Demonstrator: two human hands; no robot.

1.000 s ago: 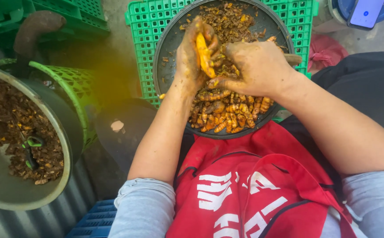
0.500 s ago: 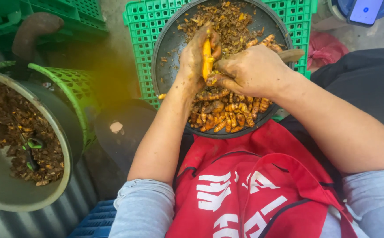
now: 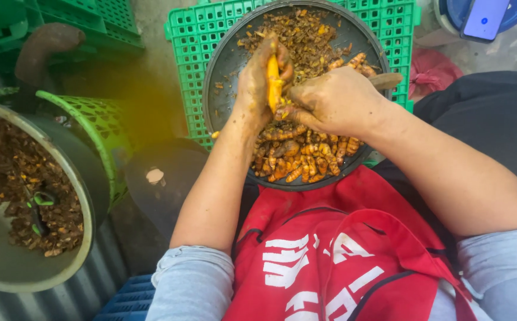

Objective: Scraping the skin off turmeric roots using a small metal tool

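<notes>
Left hand (image 3: 257, 83) now holds the orange root (image 3: 274, 83) upright, clamped, at twelve o'clock over the dark pan (image 3: 225, 59); right hand (image 3: 332, 101) has closed against it, probably gripping a knife; scraping continues.

head view, steeply downward, close over lap

Two hands: left hand (image 3: 257, 83), right hand (image 3: 332, 101). One peeled orange root (image 3: 274, 83) held between them. One dark round pan (image 3: 225, 59); unpeeled roots (image 3: 306, 157) in it too many to count. One grey bowl (image 3: 9, 270) of peelings. One blue-cased phone (image 3: 485, 18). One red apron (image 3: 335, 261). Green crates: one under pan (image 3: 181, 35), at least one more at top left (image 3: 92, 18).
</notes>
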